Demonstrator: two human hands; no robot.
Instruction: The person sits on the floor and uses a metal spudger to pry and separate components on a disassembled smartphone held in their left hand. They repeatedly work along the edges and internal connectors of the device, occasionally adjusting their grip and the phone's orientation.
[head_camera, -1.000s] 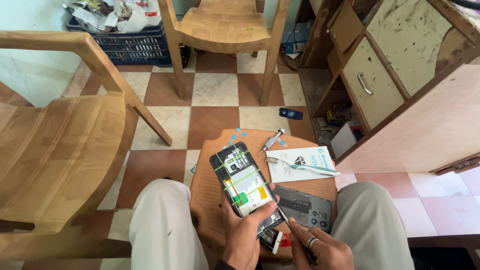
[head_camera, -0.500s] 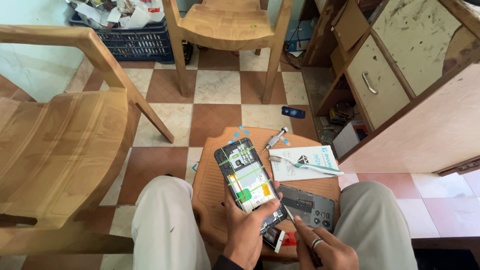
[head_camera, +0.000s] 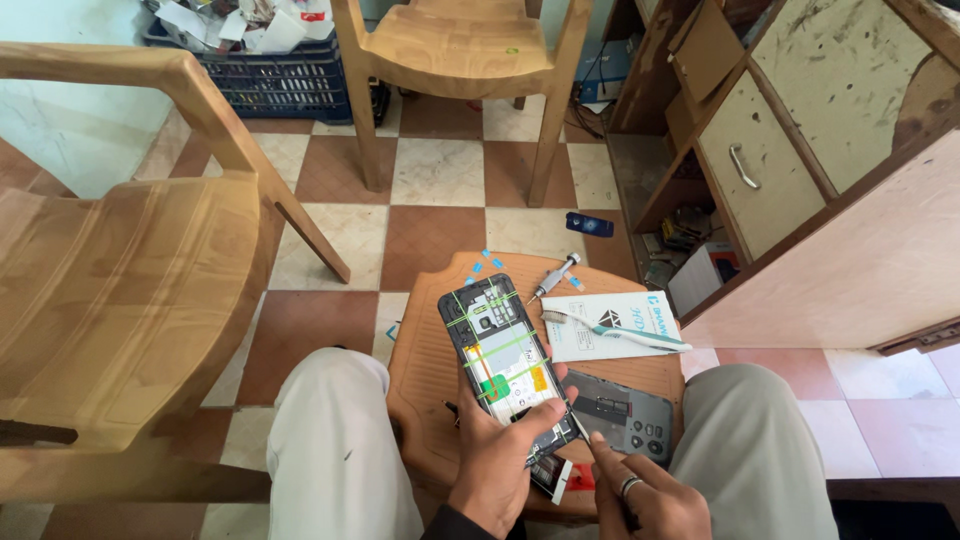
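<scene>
Two hands meet at the table's near edge: the left hand (head_camera: 500, 455) grips the opened phone (head_camera: 505, 360) by its near end, long axis running toward the far-left edge, while the right hand (head_camera: 640, 495), closer to that end, pinches a thin tool (head_camera: 578, 428) against it.

The left hand (head_camera: 505, 460) covers the lower end of the opened phone (head_camera: 503, 357); its board parts are too small to identify. The right hand (head_camera: 640, 495) is cut off by the bottom edge. Under both hands, a small white-and-red item (head_camera: 560, 478) is mostly hidden.
</scene>
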